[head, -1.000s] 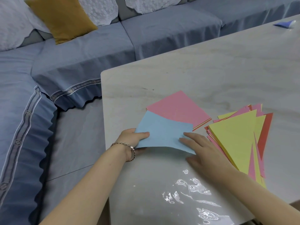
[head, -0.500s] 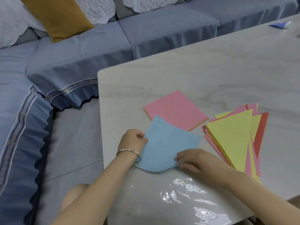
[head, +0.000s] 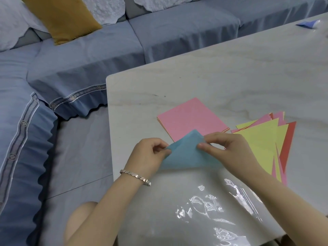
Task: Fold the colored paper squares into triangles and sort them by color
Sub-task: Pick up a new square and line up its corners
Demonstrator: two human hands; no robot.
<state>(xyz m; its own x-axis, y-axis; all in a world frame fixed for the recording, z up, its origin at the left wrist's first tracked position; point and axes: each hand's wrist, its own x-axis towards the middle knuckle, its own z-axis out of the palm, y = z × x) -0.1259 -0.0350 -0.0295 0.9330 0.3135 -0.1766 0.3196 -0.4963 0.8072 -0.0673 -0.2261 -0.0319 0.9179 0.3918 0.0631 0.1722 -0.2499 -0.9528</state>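
A blue paper sheet [head: 186, 155] is bent over on itself near the table's front, its fold rounded and uncreased along the near side. My left hand [head: 147, 157] pinches its left corner. At the upper right edge my right hand [head: 229, 150] pinches the sheet. Behind it lies a stack of paper squares [head: 191, 119] with a pink one on top. To the right is a fanned pile of folded triangles [head: 262, 142], yellow on top, with pink and red ones underneath.
The marble table [head: 230, 77] has its left edge close to my left hand. A clear plastic sleeve [head: 213, 206] lies on the table near me. A small blue piece [head: 306, 24] sits at the far right. A blue sofa with an ochre cushion [head: 60, 18] surrounds the table.
The blue sheet was flat under both hands a second ago. Both hands have since lifted its near part up and over toward the far corner, and now pinch it at the edges.
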